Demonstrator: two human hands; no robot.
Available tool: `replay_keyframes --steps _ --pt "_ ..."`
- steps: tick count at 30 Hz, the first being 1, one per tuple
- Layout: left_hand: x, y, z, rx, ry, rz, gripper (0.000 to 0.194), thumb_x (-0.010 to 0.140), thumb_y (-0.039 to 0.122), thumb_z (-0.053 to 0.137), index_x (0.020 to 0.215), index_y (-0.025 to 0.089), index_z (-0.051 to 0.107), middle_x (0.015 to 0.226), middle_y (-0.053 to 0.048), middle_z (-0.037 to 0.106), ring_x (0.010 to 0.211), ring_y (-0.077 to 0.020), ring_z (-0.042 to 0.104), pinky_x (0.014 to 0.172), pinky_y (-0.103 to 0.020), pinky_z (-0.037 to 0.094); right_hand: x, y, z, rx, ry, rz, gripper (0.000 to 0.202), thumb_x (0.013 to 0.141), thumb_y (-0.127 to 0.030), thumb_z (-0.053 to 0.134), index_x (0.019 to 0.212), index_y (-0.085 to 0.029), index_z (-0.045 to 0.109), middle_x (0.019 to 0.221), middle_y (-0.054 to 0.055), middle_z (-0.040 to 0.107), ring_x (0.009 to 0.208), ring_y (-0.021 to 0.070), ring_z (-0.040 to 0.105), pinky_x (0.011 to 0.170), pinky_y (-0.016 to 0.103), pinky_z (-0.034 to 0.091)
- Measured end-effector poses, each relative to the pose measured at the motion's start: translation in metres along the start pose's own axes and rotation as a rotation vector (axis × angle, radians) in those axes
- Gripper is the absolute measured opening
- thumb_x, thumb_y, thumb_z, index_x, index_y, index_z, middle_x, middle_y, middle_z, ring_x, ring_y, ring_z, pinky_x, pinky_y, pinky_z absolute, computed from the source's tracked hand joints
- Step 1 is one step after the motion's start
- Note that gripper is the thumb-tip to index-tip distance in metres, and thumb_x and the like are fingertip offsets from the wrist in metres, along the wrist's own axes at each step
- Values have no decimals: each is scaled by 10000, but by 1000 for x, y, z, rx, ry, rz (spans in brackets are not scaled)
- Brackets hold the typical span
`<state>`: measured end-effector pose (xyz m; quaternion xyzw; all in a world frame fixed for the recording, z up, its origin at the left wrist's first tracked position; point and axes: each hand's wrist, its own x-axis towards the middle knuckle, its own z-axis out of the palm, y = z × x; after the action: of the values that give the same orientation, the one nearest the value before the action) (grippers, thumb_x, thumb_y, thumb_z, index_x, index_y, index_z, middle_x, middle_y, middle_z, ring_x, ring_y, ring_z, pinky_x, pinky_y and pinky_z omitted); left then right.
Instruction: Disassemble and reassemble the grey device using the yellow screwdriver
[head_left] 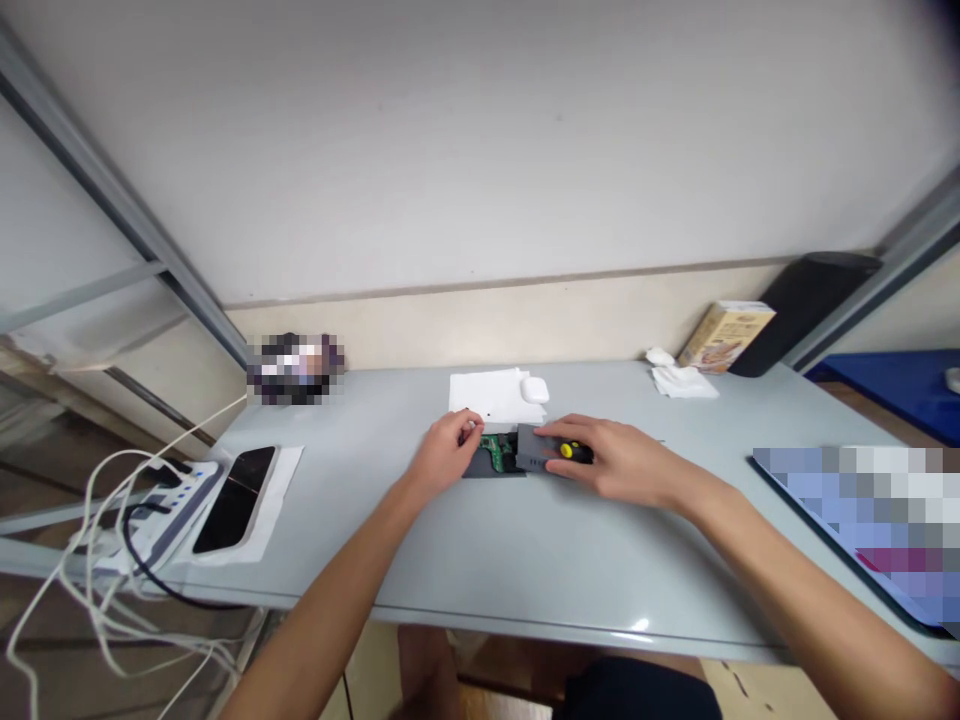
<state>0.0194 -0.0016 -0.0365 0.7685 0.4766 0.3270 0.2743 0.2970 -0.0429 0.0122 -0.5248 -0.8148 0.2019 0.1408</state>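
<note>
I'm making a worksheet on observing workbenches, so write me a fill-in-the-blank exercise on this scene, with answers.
1. The exposed circuit board is coloured ____.
2. The ____ hand holds the gray casing.
3. The tool handle in that same hand is black and ____.
4. The phone lies toward the table's ____ end.

Missing words: green; right; yellow; left.

Pale wall point(480, 150), grey-blue desk point(600, 570), grey frame point(75, 146)

circuit board point(495, 455): 1; yellow-black handle point(574, 452): 1; phone point(236, 500): 1; power strip point(180, 508): 1; carton point(724, 336): 1
</note>
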Motion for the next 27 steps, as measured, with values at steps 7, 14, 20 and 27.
replay_keyframes --steps 7,14,20,27 --pt "1 1 1 -12 -23 7 149 994 291 537 957 224 665 778 10 582 740 -158 552 706 -269 434 6 -3 4 15 -43 -22 464 950 -527 602 1381 -375 681 1373 49 688 1023 305 738 898 442 558" --pt "-1 3 5 -33 29 17 149 1004 280 512 943 221 635 792 10 576 738 -152 535 729 -270 441 2 -20 20 -16 -46 -40 476 924 -436 661 1394 -361 673 1361 55 671 854 244 757 790 398 581" --pt "2 -4 6 -205 121 -11 144 994 307 544 953 200 631 878 -16 615 768 -143 570 738 -259 473 5 -30 27 -54 -55 -49 513 943 -427 657 1445 -325 635 1435 73 620 930 252 768 843 405 598" --pt "-1 -2 8 -404 -31 -65 251 1005 452 554 988 206 598 793 20 574 700 -129 546 662 -238 454 11 -38 38 -24 -38 -90 541 938 -408 677 1470 -331 614 1464 88 607 947 273 763 892 442 592"
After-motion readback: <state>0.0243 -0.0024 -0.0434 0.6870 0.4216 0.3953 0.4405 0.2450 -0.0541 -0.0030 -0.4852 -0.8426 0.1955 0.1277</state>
